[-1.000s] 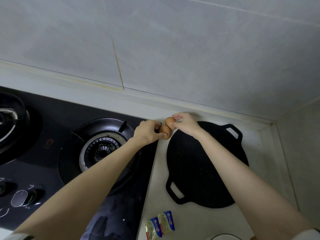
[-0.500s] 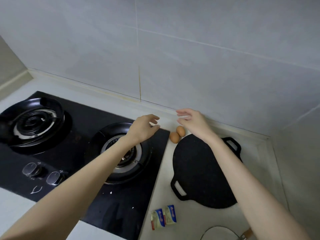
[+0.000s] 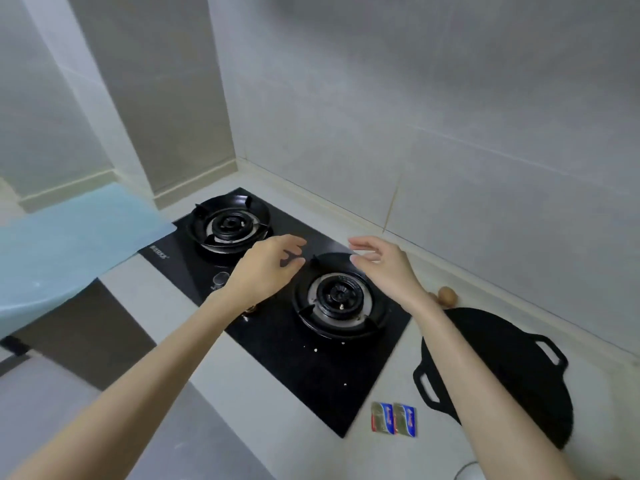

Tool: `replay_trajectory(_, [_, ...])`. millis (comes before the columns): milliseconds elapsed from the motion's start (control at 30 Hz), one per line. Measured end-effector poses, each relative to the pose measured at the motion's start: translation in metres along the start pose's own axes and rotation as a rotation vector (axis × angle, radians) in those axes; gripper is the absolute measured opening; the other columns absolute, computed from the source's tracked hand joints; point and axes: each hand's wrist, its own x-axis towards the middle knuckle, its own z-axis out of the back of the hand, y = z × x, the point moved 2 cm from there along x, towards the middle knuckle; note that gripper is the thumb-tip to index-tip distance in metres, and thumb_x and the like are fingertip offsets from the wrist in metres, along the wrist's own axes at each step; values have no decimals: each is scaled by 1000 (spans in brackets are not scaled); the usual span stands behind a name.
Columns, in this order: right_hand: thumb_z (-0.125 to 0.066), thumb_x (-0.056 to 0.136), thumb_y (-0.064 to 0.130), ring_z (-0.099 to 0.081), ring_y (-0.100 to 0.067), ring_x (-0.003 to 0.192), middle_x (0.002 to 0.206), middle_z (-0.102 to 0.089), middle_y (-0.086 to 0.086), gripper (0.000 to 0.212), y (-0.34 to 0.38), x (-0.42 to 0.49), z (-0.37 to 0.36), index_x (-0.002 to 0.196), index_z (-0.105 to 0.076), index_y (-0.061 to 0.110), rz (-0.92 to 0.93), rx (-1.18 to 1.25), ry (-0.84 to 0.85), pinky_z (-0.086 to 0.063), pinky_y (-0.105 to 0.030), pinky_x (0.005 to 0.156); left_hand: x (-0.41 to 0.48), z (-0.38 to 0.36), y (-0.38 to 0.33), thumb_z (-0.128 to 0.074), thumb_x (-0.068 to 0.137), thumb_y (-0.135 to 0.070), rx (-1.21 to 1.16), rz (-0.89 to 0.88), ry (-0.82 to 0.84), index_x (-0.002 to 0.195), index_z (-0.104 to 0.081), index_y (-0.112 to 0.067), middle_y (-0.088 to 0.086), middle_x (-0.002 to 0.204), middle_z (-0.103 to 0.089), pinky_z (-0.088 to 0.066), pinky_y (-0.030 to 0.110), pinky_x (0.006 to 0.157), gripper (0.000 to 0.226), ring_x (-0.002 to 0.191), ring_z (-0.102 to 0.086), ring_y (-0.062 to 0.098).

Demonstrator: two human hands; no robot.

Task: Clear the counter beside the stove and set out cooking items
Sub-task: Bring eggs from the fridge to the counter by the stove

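A black glass two-burner gas stove is set into the pale stone counter, and everything else sits around it. The left hand hangs above the stove's middle, between the two burners, fingers loosely spread and curled, holding nothing. The right hand hangs above the far edge of the near burner, also spread wide and empty, thumb and fingers apart.

On the counter just right of the stove's far corner lie two brown eggs, one partly hidden behind the right wrist; they sit close to the grey tiled wall. Right of the stove, nearer the camera than the eggs, a flat round black griddle pan with two loop handles lies on the counter, partly covered by the right forearm. Beside the stove's near right corner lie two small foil-wrapped packets with blue and red labels, side by side and touching. Left of the stove, a pale blue sheet overlaps its far left corner.
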Motion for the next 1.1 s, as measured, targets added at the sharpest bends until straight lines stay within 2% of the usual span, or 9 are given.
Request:
replay_trajectory(100, [-62,91,18,-60,7,95,115,-66,15,30,37,-13,-38,120,-63,27,72,7,100,-44,-4,73,-47,41,22,-59,92,-26,16,92,-96,124,-59,-26,-11,111,-66,-49,29,89,32,99,-61,9])
replay_trajectory(233, [-62,91,18,-60,7,94,115,-65,15,31,93,-39,-93,121,-63,26,190,2,214,-46,-5,74,-122,98,48,-58,93,-27,39,184,-198,124,-58,-24,-9,112,-66,-49,30,89,31,99,-62,10])
replay_trajectory(333, [-62,91,17,-59,6,96,114,-65,16,31,141,-70,-146,121,-63,26,304,12,335,-45,-3,70,-199,145,66,-59,92,-28,50,285,-319,118,-59,-30,-12,110,-65,-51,30,88,26,96,-62,7])
replay_trajectory(433, [-62,90,17,-60,4,95,112,-66,15,33,188,-108,-196,122,-63,24,413,31,461,-44,-8,77,-274,185,74,-60,92,-26,66,377,-424,120,-60,-26,-9,110,-65,-52,32,89,28,97,-62,8])
replay_trajectory(533, [-62,90,15,-61,-1,93,112,-67,12,33,228,-144,-238,122,-64,22,505,57,572,-44,-8,76,-338,217,72,-59,93,-27,113,433,-510,124,-58,-26,-10,112,-64,-49,26,87,31,100,-60,7])
replay_trajectory(667, [-61,92,17,-62,-5,96,112,-66,7,30,287,-204,-296,121,-64,19,674,81,707,-44,-1,72,-435,257,63,-60,92,-27,173,554,-652,124,-59,-23,-9,112,-65,-50,29,88,32,102,-60,9])
replay_trajectory(800, [-61,93,21,-60,-7,101,116,-64,6,31,343,-268,-344,123,-61,20,850,125,841,-47,-6,72,-522,289,47,-59,92,-29,243,658,-792,124,-59,-23,-8,113,-65,-50,27,88,33,102,-61,8])
replay_trajectory(967, [-62,92,20,-61,-6,100,114,-64,8,30,403,-340,-391,122,-60,22,1033,215,1012,-51,-16,81,-620,311,26,-60,92,-31,311,814,-974,124,-60,-25,-12,110,-66,-51,30,89,32,99,-62,4])
replay_trajectory(1100, [-63,91,21,-62,-4,99,112,-65,12,30,445,-384,-418,120,-61,26,1135,318,1140,-52,-17,81,-677,325,10,-61,91,-28,369,901,-1097,121,-62,-26,-15,105,-66,-52,27,88,30,96,-62,1])
